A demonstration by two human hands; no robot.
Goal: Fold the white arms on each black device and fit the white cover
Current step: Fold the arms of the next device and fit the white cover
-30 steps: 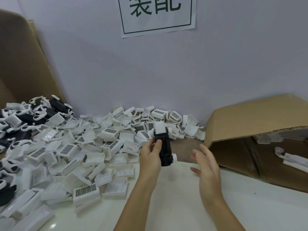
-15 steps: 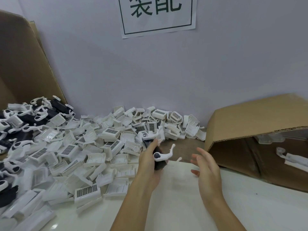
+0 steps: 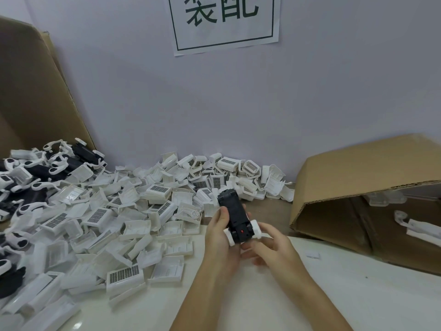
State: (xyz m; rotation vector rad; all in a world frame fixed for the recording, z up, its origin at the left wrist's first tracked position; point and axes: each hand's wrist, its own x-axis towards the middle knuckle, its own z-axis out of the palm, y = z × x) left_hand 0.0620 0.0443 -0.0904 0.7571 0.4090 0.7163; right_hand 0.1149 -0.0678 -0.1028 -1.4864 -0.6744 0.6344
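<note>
Black device (image 3: 235, 215) at frame center, above counter (image 3: 310, 295) edge. Left hand (image 3: 220, 237) grip wraps body to steady it; right hand (image 3: 268, 243) grip pinches white arm (image 3: 256, 230), prob to fold. Cover pile (image 3: 124, 223) sits left w/in reach.

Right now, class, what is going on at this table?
A person holds one black device in both hands above the table. The left hand grips its side; the right hand holds the near end, by the white arms. No cover is on it yet. Loose white covers are heaped to the left, and an open cardboard box lies to the right.
</note>
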